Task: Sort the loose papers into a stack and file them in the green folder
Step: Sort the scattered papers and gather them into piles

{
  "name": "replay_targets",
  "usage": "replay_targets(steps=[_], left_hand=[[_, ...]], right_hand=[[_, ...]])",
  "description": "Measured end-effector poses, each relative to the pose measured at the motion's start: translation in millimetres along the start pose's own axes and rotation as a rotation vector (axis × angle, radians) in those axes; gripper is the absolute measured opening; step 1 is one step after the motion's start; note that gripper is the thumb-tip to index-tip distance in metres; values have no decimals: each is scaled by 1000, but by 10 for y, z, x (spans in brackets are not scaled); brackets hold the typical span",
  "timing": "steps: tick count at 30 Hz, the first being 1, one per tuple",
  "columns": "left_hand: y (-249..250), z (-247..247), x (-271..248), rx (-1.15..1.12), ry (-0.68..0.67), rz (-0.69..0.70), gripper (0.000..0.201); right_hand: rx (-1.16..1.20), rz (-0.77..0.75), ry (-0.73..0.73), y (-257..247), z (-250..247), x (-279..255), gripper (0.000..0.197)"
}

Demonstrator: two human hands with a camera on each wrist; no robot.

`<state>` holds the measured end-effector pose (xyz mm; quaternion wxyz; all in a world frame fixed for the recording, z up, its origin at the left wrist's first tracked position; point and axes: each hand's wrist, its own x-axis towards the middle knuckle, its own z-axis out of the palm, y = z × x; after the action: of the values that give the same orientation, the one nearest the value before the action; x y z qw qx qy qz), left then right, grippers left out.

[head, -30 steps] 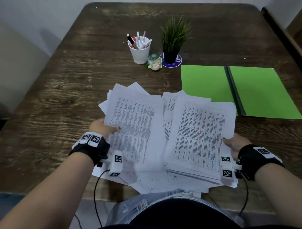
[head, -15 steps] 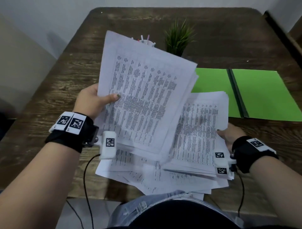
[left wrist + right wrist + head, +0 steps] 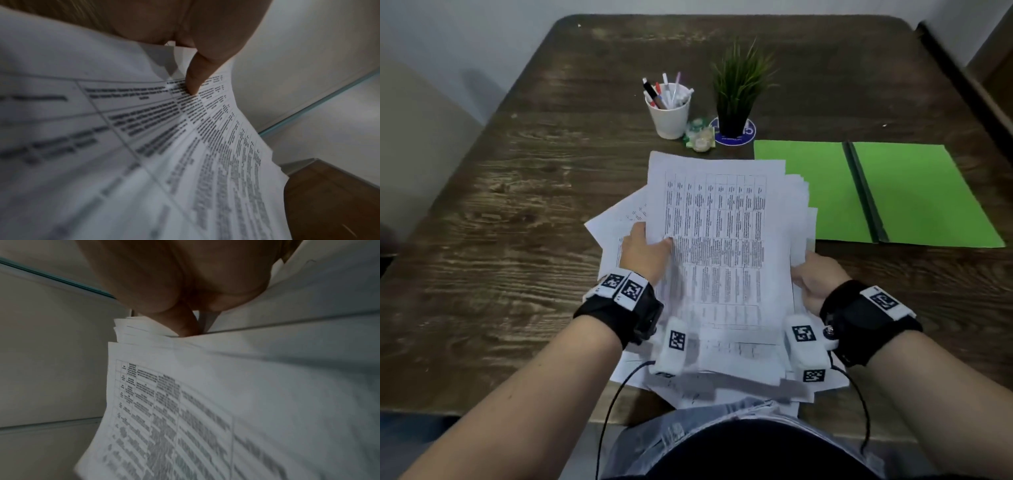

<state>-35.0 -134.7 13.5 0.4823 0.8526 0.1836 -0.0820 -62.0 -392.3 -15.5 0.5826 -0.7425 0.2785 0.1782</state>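
Observation:
A pile of white printed papers (image 3: 722,246) lies at the table's near edge, with one batch on top of the rest. My left hand (image 3: 645,251) grips that batch at its left edge, thumb on the printed side (image 3: 193,84). My right hand (image 3: 813,279) holds the papers at their right edge, thumb tucked among the sheets (image 3: 185,327). More sheets (image 3: 616,219) fan out underneath, to the left and toward me. The green folder (image 3: 914,195) lies open and flat to the right of the papers, its left flap partly under them.
A white cup of pens (image 3: 669,109), a small potted plant (image 3: 736,92) on a blue coaster and a small wrapped item (image 3: 700,138) stand behind the papers. The wooden table (image 3: 500,212) is bare on the left. Some sheets overhang the near edge above my lap.
My left hand lifted a batch of sheets from the left pile, swung it right and laid it on the right pile. My right hand kept hold of the right edge.

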Motion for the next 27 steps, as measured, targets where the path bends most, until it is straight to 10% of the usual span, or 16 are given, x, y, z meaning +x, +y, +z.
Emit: replay_targets(steps=[9,17,27], left_hand=[[85,6,-74,-12,-123,21,40],[500,-21,-360,-292,114,404,33],[303,62,-374,-403,0,392,37]], right_hand=[[229,33,154,-303,-15,-302,62],[41,-482,250,-616,59,-470,42],[68,-512,289,-463,32,-489,42]])
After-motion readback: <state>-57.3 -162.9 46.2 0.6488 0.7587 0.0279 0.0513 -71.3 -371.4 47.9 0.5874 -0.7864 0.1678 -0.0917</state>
